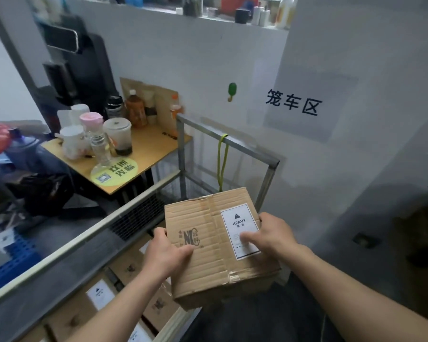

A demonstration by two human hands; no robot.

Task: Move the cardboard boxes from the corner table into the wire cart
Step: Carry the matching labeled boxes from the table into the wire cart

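Item, held: corrugated cardboard box (203, 262), creased, with a taped seam and a white HEAVY label (240, 230). My left hand (167, 255) and right hand (269, 234) grip its sides over the wire cart (246, 147). Below, inside: more labelled boxes (97, 294), partly hidden. Beyond: wooden table (153, 144) with blurred cups and bottles.

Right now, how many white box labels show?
3: on the held box, on a stacked box left of the left forearm, a third label at the bottom edge. More may be hidden.
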